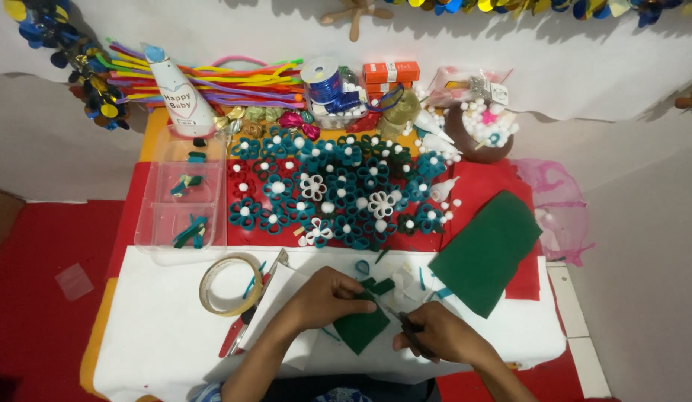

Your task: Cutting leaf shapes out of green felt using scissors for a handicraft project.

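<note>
Near the table's front edge, a small green felt piece (363,324) is pinned flat on the white sheet (160,327) by the left hand (327,296), whose fingers are curled down onto its upper edge, apparently so that it is kept steady. Scissors (407,330) are gripped in the closed right hand (439,335), their dark blades being angled toward the felt's right corner. A tape ring (230,284) is left close by at the left, and a larger felt sheet (489,251) is laid toward the right edge, within reach. Felt flowers (338,195) are massed mid-table. The scissor handles are hidden by the fingers, and it cannot be told whether the blades are touching the felt.
</note>
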